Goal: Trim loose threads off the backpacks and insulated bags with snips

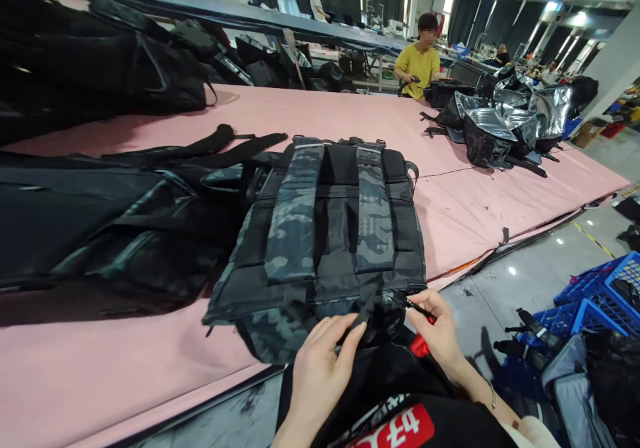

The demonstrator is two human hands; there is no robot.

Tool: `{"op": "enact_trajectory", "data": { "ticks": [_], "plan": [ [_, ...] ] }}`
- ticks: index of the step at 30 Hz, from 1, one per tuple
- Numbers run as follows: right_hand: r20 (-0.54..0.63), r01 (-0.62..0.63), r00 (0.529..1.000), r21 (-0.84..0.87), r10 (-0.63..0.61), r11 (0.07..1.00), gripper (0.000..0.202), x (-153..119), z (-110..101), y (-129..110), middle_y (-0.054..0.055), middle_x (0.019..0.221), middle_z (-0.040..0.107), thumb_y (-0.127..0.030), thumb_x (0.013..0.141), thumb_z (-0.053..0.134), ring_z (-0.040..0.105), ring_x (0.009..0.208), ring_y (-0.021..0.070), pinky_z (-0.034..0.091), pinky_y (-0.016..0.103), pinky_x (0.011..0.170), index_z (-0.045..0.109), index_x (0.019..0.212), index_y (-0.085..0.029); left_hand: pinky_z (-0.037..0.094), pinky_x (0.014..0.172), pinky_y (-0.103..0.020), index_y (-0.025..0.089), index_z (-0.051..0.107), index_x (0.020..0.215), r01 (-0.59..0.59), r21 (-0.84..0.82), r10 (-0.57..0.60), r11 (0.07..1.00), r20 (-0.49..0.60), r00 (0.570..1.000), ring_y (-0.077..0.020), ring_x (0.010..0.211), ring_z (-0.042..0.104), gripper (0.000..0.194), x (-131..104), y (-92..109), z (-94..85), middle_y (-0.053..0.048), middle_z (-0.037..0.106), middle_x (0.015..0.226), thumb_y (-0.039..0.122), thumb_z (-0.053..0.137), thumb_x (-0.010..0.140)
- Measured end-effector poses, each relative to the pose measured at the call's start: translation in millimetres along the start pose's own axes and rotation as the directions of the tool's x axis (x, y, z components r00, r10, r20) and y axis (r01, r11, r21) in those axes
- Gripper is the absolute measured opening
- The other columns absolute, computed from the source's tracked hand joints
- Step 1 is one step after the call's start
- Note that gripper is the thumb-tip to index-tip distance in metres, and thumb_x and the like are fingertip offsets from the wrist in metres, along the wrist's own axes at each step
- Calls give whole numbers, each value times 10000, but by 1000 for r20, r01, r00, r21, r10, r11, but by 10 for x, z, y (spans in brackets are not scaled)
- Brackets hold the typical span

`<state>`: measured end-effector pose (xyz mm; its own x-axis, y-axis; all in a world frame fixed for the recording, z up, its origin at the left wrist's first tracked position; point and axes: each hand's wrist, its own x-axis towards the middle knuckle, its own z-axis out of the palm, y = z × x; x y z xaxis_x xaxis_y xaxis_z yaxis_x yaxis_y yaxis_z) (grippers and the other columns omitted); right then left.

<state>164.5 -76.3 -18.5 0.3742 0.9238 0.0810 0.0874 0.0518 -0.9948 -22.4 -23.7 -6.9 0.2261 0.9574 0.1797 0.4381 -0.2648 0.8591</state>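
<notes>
A black and grey camouflage backpack point(337, 228) lies on the pink-covered table point(450, 235), its two padded shoulder straps facing up and its near end at the table's front edge. My left hand point(325, 361) pinches a short black strap point(369, 305) at that near end, thumb and fingers together. In my right hand point(436, 325) is a small tool with red and black handles point(421, 345), its dark tip against the bag just right of the strap. The exact kind of tool is hard to make out.
Black bags point(100, 235) crowd the left side of the table. Silver-lined bags point(500, 125) are piled at the far right, near a person in yellow point(419, 68). Blue crates point(595, 301) and more bags stand on the floor at right.
</notes>
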Motion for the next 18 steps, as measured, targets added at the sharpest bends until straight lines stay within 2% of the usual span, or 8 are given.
{"op": "enact_trajectory", "data": {
  "ticks": [3,6,11,18],
  "plan": [
    [19,-22,1000,18,22,1000,178,-58,52,0,-47,599,478,-350,756,655,411,539,94,339,200,496,596,812,-192,506,762,-337,182,701,856,225,-234,-224,946,29,974,-215,761,634,382,-3,20,-9,-61,703,821,527,610,720],
    [88,3,996,-22,-1,1000,167,-75,126,-59,-51,603,488,-318,750,665,395,516,80,332,194,485,605,844,-194,503,791,-341,179,704,870,295,-308,-309,905,3,951,-212,775,634,414,-29,35,-22,-58,705,840,538,655,670],
    [113,79,991,-126,-65,989,163,-66,214,-134,-40,629,531,-283,751,669,415,508,73,365,189,484,612,867,-182,503,814,-352,184,705,872,313,-344,-349,885,-47,936,-210,785,631,422,-60,15,21,-53,700,851,539,674,647],
    [132,126,985,-125,-110,984,148,-85,204,-111,-27,687,600,-281,775,666,503,557,81,422,176,515,614,879,-190,496,827,-353,192,702,868,240,-297,-270,924,-65,961,-209,815,628,349,-48,4,39,-46,697,858,490,659,691]
  ]
}}
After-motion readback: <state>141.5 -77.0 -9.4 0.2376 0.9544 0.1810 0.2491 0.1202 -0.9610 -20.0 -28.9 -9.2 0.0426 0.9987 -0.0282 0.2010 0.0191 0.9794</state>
